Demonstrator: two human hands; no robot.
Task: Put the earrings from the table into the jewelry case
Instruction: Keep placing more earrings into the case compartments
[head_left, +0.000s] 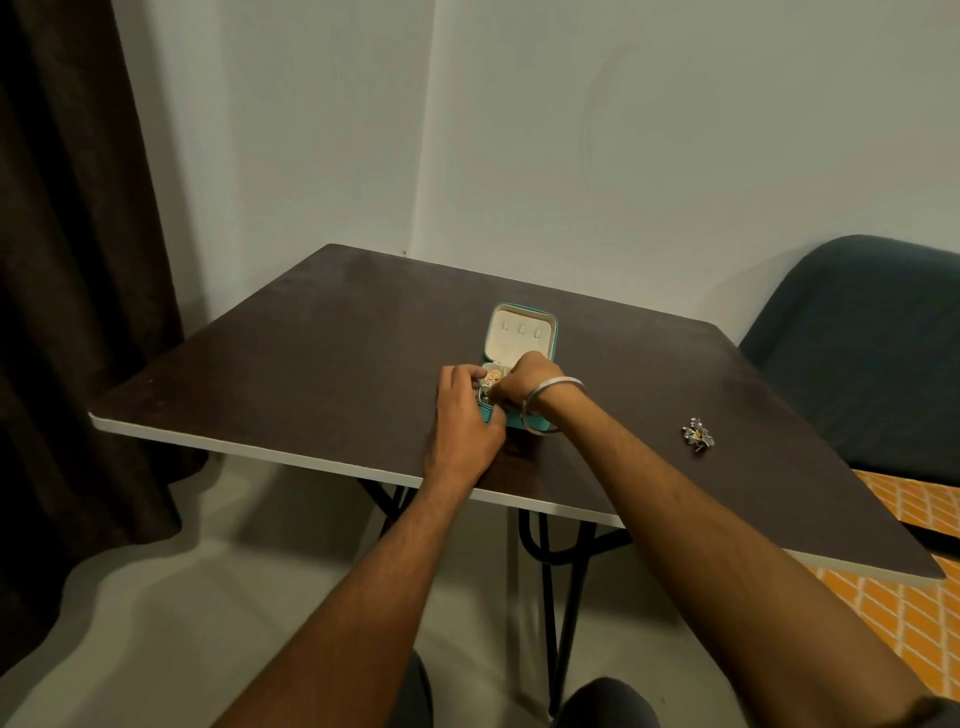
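My table is a dark brown, matte slab with a thin pale edge and black metal legs, set in the corner of a plain pale wall; a dark, heavy curtain hangs to my left, a dark teal padded chair stands to my right above an orange lattice-patterned rug; the floor is smooth and grey. The jewelry case, small, rounded and teal with a cream lining, stands open at the middle of the table, lid tipped back; my left hand curls around its near left side, steadying it; my right hand, a silver bangle on the wrist, is pinched over the tray where a gold earring shows, though I cannot tell whether my fingers grip it. Another silvery, spiky earring cluster lies well apart on the table's right.
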